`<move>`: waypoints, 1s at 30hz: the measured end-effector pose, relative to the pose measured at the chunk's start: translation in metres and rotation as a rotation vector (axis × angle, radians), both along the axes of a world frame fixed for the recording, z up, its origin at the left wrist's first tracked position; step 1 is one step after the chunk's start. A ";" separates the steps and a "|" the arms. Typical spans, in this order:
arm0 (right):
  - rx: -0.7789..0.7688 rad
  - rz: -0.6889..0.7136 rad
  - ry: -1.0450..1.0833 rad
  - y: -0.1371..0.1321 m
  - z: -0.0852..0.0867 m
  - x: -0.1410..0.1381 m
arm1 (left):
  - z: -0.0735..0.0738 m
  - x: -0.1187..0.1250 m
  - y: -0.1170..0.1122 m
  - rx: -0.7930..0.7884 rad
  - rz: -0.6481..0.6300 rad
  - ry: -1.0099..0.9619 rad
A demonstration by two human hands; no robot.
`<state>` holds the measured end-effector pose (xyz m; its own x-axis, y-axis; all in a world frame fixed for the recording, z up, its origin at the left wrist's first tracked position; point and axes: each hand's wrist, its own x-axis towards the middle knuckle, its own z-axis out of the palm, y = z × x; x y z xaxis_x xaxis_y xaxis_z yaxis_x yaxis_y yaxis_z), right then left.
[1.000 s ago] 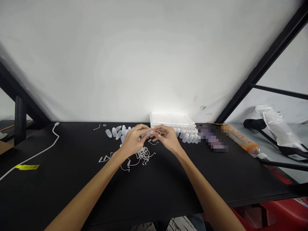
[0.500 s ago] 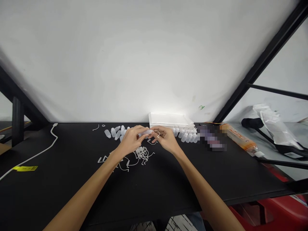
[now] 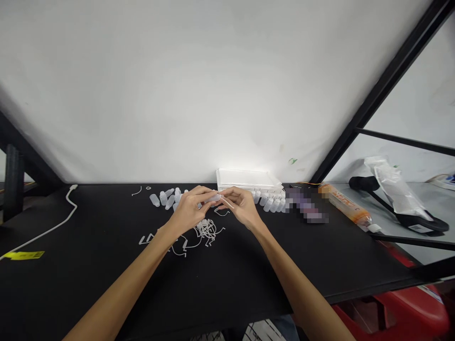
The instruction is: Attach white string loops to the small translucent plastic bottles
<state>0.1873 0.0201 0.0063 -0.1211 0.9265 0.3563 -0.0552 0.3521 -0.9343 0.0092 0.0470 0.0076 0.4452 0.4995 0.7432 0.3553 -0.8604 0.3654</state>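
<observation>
Translucent plastic bottle (image 3: 213, 198) hangs above the black table (image 3: 227, 279), clamped in the left hand (image 3: 190, 210); on my feed the right hand (image 3: 243, 207) pinches a white plastic strip (image 3: 227, 203), now straighter, right against it, over a tangle of strips (image 3: 208, 229).

Small bottle (image 3: 214, 198) mostly hidden between left hand (image 3: 190, 210) and right hand (image 3: 241, 207). At 3 o'clock from the hands, a pixelated blur (image 3: 305, 206) masking whatever lies there; beyond it, orange tube (image 3: 346, 206), lettering too small to read. At 4 o'clock, red object (image 3: 391, 308), cut off by the bottom edge.
</observation>
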 end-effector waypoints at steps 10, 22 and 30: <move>-0.102 -0.029 0.167 -0.004 0.004 -0.006 | 0.001 0.006 -0.001 0.300 -0.030 -0.073; 0.042 -0.111 0.015 -0.002 0.008 -0.002 | 0.009 0.003 -0.008 -0.046 0.075 0.004; 0.009 0.003 -0.059 -0.004 0.000 -0.002 | 0.009 -0.001 -0.003 -0.108 0.019 -0.045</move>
